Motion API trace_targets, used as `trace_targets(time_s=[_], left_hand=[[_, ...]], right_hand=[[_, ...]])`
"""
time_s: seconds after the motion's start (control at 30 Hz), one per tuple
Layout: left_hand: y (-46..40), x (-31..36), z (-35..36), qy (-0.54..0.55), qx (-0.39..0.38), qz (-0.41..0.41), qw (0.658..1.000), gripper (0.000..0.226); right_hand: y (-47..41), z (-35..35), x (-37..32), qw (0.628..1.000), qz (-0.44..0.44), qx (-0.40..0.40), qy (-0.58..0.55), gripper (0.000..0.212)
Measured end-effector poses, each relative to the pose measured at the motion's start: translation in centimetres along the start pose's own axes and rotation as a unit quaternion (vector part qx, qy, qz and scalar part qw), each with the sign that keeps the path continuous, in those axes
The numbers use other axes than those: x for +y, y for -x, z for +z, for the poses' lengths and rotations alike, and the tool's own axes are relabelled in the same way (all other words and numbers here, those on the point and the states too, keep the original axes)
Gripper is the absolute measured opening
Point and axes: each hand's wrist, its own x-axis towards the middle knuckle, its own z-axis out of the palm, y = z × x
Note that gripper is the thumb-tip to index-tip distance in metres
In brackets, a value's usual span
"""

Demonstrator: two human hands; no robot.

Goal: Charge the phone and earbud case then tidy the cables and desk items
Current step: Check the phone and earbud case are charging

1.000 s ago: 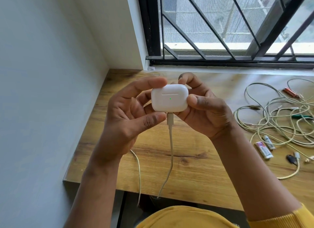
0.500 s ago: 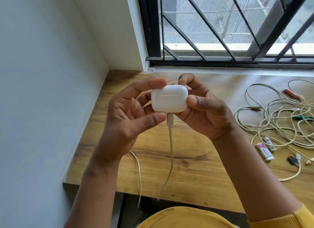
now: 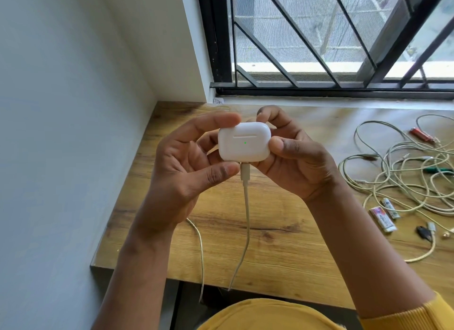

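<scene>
A white earbud case (image 3: 244, 143) with a small green light on its front is held up above the wooden desk (image 3: 290, 253). My right hand (image 3: 294, 157) grips its right side between thumb and curled fingers. My left hand (image 3: 186, 167) holds its left side, forefinger over the top and thumb beside the plug. A cream charging cable (image 3: 246, 214) is plugged into the case's underside and hangs down over the desk's front edge. No phone is in view.
A tangle of cream cables (image 3: 403, 180) lies on the right of the desk, with two small packets (image 3: 384, 215), a red item (image 3: 421, 135), a green item (image 3: 439, 169) and a small black item (image 3: 423, 232). A second cable (image 3: 200, 251) hangs off the front edge. Wall on the left, barred window behind.
Almost nothing differs. Both hands and the case sit a touch lower in the view, and the green light stays on.
</scene>
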Motion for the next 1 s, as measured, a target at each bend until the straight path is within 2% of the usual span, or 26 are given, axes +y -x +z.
trace_targets(time_s=[0.27,0.37,0.5,0.77,1.0], left_hand=[[0.0,-0.5,-0.3,0.002,0.010,-0.007,1.000,0.052],[0.0,-1.0,-0.6,-0.002,0.031,-0.015,0.999,0.053],[0.0,-2.1,-0.9,-0.003,0.074,-0.028,0.997,0.054],[-0.4,-5.4,-2.7,-0.079,0.150,-0.059,0.984,0.055],[-0.9,-9.6,-4.8,-0.178,0.188,-0.121,0.958,0.057]], right_hand=[[-0.1,-0.5,0.0,1.000,0.010,0.008,0.010,0.037],[-0.2,-0.9,0.2,0.999,0.021,0.028,0.015,0.037],[-0.4,-1.7,0.5,0.997,0.029,0.068,0.033,0.026],[-1.4,-3.9,1.9,0.979,0.056,0.173,0.089,0.029],[-2.6,-6.3,4.4,0.947,0.074,0.243,0.196,0.036]])
